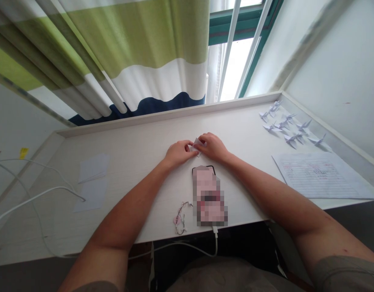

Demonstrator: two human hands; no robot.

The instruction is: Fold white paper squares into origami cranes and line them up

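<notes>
A small piece of folded white paper [197,142] is held between my two hands above the middle of the white desk [150,150]. My left hand [180,153] pinches its left side, fingers curled in. From the right, my right hand [214,147] grips it with thumb and fingers bent round the edge. The fingers hide part of the paper, so its exact folds are hard to make out. Just below the hands lies a phone [208,194], its screen blurred out, with a beaded strap [180,219] beside it.
Several folded paper cranes [291,138] stand at the back right. In front of them lies a stack of lined, written sheets [317,174]. Loose white paper sheets [92,194] are at the left, crossed by a white cable [37,196]. A charging cable [216,243] hangs from the phone.
</notes>
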